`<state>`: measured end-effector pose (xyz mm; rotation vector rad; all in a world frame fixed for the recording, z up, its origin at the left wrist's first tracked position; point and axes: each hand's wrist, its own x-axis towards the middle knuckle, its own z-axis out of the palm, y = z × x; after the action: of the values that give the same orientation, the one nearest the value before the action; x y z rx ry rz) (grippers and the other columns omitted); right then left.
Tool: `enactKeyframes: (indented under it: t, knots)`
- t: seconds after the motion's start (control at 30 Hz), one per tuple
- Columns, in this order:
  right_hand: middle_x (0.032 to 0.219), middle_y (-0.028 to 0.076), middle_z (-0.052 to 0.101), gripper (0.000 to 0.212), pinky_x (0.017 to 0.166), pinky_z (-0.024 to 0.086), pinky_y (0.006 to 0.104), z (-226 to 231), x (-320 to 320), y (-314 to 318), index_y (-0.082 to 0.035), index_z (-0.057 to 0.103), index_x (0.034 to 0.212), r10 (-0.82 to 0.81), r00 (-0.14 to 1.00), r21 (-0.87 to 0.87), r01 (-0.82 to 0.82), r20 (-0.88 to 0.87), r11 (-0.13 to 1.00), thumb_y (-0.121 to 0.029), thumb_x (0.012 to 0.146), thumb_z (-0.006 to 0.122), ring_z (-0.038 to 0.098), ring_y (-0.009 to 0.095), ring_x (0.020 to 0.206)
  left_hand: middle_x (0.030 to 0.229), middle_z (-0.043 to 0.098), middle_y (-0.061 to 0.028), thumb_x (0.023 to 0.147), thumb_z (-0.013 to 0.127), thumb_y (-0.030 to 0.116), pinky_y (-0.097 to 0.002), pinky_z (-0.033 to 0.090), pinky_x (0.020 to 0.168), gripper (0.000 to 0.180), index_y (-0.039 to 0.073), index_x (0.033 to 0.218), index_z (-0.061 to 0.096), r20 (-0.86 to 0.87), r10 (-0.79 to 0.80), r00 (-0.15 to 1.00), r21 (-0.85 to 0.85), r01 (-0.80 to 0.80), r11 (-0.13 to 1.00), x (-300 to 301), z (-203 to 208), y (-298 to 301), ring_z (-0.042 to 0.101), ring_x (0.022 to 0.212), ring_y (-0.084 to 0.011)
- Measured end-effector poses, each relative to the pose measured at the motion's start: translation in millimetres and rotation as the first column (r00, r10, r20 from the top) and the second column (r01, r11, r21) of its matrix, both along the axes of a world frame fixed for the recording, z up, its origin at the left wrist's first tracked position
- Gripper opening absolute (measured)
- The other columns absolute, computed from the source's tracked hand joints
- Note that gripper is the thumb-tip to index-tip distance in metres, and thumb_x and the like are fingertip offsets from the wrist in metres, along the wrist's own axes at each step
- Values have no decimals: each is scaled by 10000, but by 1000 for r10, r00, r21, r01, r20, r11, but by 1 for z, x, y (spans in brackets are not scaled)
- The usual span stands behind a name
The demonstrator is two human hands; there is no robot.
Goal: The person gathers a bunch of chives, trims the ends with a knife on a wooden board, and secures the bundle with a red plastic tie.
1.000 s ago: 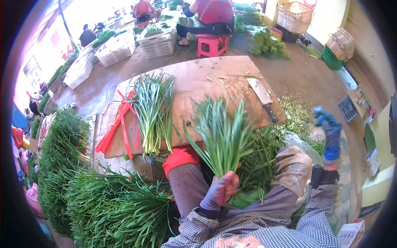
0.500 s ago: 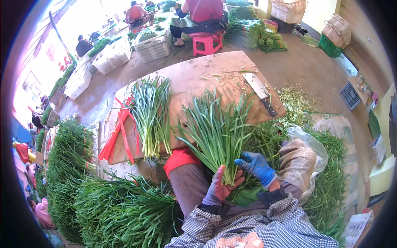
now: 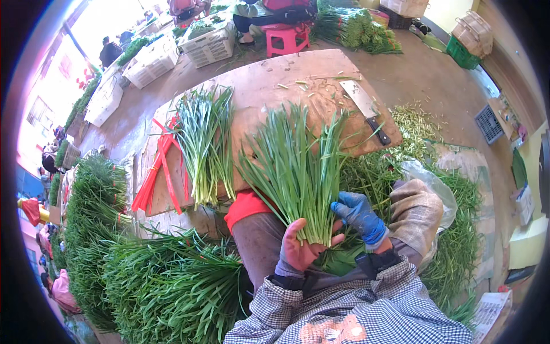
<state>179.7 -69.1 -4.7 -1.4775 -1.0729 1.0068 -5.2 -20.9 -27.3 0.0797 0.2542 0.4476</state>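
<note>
Tabletop [image 3: 263,97] ahead of me: straps [image 3: 153,184] left, stalk bunch [image 3: 204,146] beside them, cleaver [image 3: 361,104] right. Held leaves [image 3: 301,183] between my fingers [image 3: 345,207]. Leaf heap [image 3: 172,286] left of my left thigh [image 3: 259,238]; stool [image 3: 286,41] behind tabletop.

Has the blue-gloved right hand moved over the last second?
Yes: leftward and toward the body. The right hand was well right of the cleaver on the board; now it is on the cleaver's near side, beside the green bunch.

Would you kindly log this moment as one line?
left hand: cradles greens, palm open | right hand: at their right side | knife: on board | red strips: on board
</note>
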Motion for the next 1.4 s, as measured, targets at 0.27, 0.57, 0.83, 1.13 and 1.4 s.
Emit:
enactKeyframes:
  t: [0.27,0.57,0.83,1.13,1.4]
  knots:
    - [737,86,626,182,604,469,321,-11,23,-26,-7,656,866,-229,942,-29,243,244,970,-187,874,681,605,152,664,1411,450,-211,929,465,375,-617,292,1087,616,25,1426,365,29,-25,999,-50,26,998,8,-4,1,416,1308,-420]
    - [744,113,624,309,599,484,338,9,-29,-6,-24,664,860,-88,888,20,89,451,996,-302,780,774,621,233,659,1251,600,-164,942,417,449,-616,363,1027,554,50,1317,503,88,-20,996,-24,22,999,5,-38,-7,571,1156,-348]
    - [665,46,585,205,571,457,284,-12,-27,-5,-1,645,824,-116,976,-42,126,184,991,-181,817,742,552,114,607,1275,586,-140,943,428,444,-615,359,1034,543,63,1324,496,-18,6,1000,-37,-7,999,9,-20,-10,554,1184,-319]
    - [686,33,591,244,568,455,278,-14,-26,-5,-6,659,839,-155,988,-56,155,12,986,-229,826,756,529,91,621,1258,600,-122,958,423,432,-624,353,1033,504,76,1301,519,10,8,1000,-16,-8,1000,10,-32,-10,554,1186,-305]
    - [684,2,568,209,553,429,274,-23,-26,3,8,648,799,-113,959,19,112,259,994,-160,797,773,486,73,614,1240,614,-100,964,412,443,-599,383,1016,485,90,1273,538,-62,16,998,18,-15,1000,14,-43,-13,567,1169,-283]
